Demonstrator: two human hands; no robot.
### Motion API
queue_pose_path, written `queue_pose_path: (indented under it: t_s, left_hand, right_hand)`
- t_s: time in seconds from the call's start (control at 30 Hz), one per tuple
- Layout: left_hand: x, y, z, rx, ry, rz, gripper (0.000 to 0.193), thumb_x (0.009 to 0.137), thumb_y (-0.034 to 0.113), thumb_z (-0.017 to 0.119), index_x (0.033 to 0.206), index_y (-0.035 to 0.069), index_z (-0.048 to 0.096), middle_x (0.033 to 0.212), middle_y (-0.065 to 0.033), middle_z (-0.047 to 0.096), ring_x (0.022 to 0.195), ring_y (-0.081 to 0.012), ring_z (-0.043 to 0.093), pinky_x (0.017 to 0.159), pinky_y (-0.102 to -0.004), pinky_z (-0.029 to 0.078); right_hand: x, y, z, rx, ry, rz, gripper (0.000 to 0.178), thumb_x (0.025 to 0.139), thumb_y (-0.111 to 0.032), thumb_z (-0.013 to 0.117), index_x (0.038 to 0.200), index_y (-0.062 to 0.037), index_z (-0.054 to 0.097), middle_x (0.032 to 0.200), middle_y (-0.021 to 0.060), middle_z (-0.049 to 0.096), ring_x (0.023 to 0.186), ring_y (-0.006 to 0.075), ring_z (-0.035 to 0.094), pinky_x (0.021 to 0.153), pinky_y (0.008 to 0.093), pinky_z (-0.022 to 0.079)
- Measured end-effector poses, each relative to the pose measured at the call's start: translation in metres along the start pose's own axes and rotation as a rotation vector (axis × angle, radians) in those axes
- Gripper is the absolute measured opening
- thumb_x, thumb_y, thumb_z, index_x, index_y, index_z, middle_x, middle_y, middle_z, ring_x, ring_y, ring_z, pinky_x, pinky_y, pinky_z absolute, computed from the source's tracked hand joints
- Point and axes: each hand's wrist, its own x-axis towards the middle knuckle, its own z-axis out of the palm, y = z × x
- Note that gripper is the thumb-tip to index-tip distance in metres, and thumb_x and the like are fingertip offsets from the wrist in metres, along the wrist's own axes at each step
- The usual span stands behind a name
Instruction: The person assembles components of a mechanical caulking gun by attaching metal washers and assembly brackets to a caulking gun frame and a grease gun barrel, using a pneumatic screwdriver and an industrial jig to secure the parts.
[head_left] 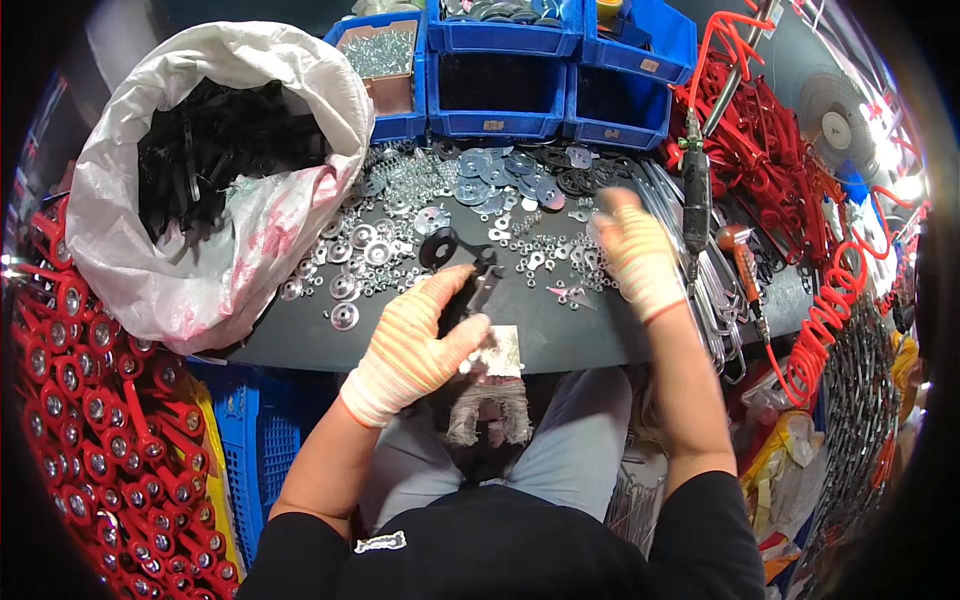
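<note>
My left hand (408, 348), in a pale striped knit glove, is closed round a black part with a round head (438, 249) and a narrow body, held above the table's front edge. Smeared by motion, my gloved right hand (638, 252) is over the right side of the table, and its fingers do not show clearly. Close to it are small metal fittings (548, 252) and black discs (577, 181). Shiny metal discs (482, 180) lie beyond my left hand, and cupped washers (372, 252) are spread to its left.
A white sack (105, 250) of black parts (235, 150) stands at the left. Blue bins (500, 122) line the back. Red parts (755, 165), metal rods (705, 300) and a hanging power screwdriver (696, 195) with a red coiled hose (835, 300) crowd the right. More red parts (110, 430) fill the lower left.
</note>
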Motion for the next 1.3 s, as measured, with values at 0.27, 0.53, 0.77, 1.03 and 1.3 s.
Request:
queue_pose_path:
  t_s: [0.27, 0.53, 0.77, 1.03, 1.3]
  left_hand:
    - [0.004, 0.009, 0.01, -0.482, -0.061, -0.139, 0.052, 0.084, 0.018, 0.067, 0.129, -0.001, 0.047, 0.087, -0.0029, 0.059, 0.061, -0.0058, 0.052, 0.055, -0.021, 0.045]
    - [0.01, 0.018, 0.012, -0.731, 0.007, -0.254, 0.054, 0.082, 0.023, 0.07, 0.126, 0.0, 0.047, 0.078, -0.0026, 0.054, 0.061, -0.0073, 0.05, 0.055, -0.0216, 0.046]
    - [0.008, 0.019, 0.023, -0.634, -0.001, -0.244, 0.057, 0.083, 0.023, 0.069, 0.128, -0.001, 0.045, 0.078, -0.0044, 0.056, 0.061, -0.0095, 0.052, 0.054, -0.0228, 0.046]
    - [0.004, 0.007, 0.004, -0.837, 0.028, -0.291, 0.053, 0.082, 0.017, 0.069, 0.128, 0.002, 0.048, 0.084, -0.0022, 0.055, 0.061, -0.0084, 0.05, 0.052, -0.021, 0.043]
    - [-0.007, 0.032, 0.0, -0.646, 0.045, -0.191, 0.05, 0.083, 0.017, 0.067, 0.128, 0.003, 0.05, 0.088, -0.0007, 0.055, 0.066, -0.0056, 0.049, 0.05, -0.0194, 0.041]
  right_hand:
    - [0.023, 0.089, -0.004, -0.691, -0.304, 0.413, 0.041, 0.089, -0.013, 0.048, 0.128, -0.0025, 0.047, 0.109, 0.0215, 0.065, 0.102, 0.037, 0.064, 0.084, 0.0493, 0.051]
    - [-0.037, 0.089, -0.006, -0.576, -0.038, -0.017, 0.025, 0.081, -0.021, 0.064, 0.103, -0.0107, 0.056, 0.09, 0.0147, 0.064, 0.088, 0.0341, 0.063, 0.076, 0.0455, 0.051]
    - [-0.019, 0.076, -0.011, -0.537, -0.128, 0.025, 0.024, 0.078, -0.014, 0.061, 0.1, -0.006, 0.055, 0.092, 0.0186, 0.066, 0.088, 0.0367, 0.064, 0.077, 0.0467, 0.05]
    - [-0.079, 0.012, -0.038, 0.375, -0.005, -0.378, 0.048, 0.076, 0.008, 0.054, 0.12, -0.0087, 0.061, 0.086, 0.0131, 0.064, 0.079, 0.0274, 0.064, 0.071, 0.0314, 0.049]
    - [-0.118, -0.027, -0.087, 0.034, -0.058, -0.505, 0.046, 0.077, 0.007, 0.059, 0.12, -0.0096, 0.062, 0.083, 0.0093, 0.064, 0.069, 0.0245, 0.063, 0.061, 0.0323, 0.049]
